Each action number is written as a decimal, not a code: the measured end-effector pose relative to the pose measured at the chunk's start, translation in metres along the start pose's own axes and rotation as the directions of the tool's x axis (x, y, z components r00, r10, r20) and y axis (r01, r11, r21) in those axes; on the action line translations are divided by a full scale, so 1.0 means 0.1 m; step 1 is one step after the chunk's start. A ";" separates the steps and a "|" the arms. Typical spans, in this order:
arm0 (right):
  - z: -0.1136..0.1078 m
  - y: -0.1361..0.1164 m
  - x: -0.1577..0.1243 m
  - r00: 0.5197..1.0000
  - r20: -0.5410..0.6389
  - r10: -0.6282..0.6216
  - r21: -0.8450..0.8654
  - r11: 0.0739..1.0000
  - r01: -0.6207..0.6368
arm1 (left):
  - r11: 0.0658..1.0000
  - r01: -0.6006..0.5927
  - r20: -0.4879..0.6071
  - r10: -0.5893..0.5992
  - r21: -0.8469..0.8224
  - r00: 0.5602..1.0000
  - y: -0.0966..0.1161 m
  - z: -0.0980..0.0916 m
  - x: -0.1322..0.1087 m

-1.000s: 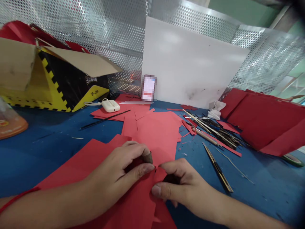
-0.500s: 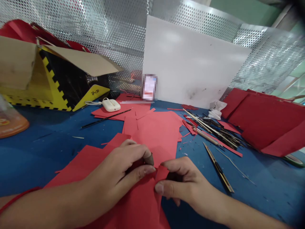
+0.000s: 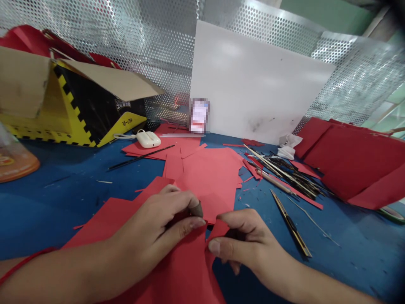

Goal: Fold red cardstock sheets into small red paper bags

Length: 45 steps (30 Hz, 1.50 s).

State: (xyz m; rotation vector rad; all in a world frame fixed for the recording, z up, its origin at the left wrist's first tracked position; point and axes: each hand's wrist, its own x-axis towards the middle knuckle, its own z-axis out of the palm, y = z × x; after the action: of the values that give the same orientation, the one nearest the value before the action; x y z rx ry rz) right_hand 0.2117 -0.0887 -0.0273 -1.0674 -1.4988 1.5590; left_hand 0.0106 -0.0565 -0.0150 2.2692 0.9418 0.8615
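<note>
The left hand (image 3: 155, 230) and the right hand (image 3: 245, 245) work at the bottom centre of the frame, both gripping the same red paper sheet (image 3: 180, 264). The left hand is clenched, pinching the sheet between thumb and fingers, and a dark brown fingertip cover (image 3: 198, 209) shows at its far side. A red string bracelet (image 3: 27, 262) circles the left wrist. The right hand grasps a small cut flap of the sheet between thumb and forefinger, just beside the left hand, and the two hands almost touch. The sheet has jagged, notched edges and lies on a blue work mat (image 3: 53, 215), running out of the frame at the bottom.

More cut red paper (image 3: 209, 181) lies just beyond the hands, at the centre. Right of it are a yellow-and-black craft knife (image 3: 291, 223) and a heap of thin dark sticks (image 3: 284, 177). Folded red sheets (image 3: 351, 162) sit at the right edge. A white earbud case (image 3: 146, 139) and a black pen (image 3: 142, 157) rest on red paper near the back. A white board (image 3: 259, 80) leans against perforated metal sheeting (image 3: 126, 38), with a blurred upright object (image 3: 199, 115) at its foot. A yellow-and-black cardboard box (image 3: 72, 101) sits at upper left.
</note>
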 end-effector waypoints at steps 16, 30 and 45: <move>-0.01 -0.07 0.01 0.988 0.140 -0.058 -0.014 0.998 0.061 | 0.999 0.043 -0.117 -0.041 0.017 0.992 -0.09 -0.02 0.03; -0.01 -0.01 0.01 0.997 0.078 -0.025 -0.005 1.000 0.026 | 0.998 0.058 -0.133 -0.061 -0.025 0.989 -0.07 0.00 0.01; -0.04 0.00 -0.01 0.998 -0.068 -0.006 -0.029 1.000 0.004 | 0.999 0.043 -0.182 -0.044 -0.011 0.982 -0.06 -0.05 0.03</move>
State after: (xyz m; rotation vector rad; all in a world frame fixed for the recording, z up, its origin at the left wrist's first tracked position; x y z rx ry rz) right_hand 0.2159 -0.0882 -0.0267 -1.1207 -1.4809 1.4872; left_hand 0.0064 -0.0490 -0.0152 2.1832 1.0623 1.0658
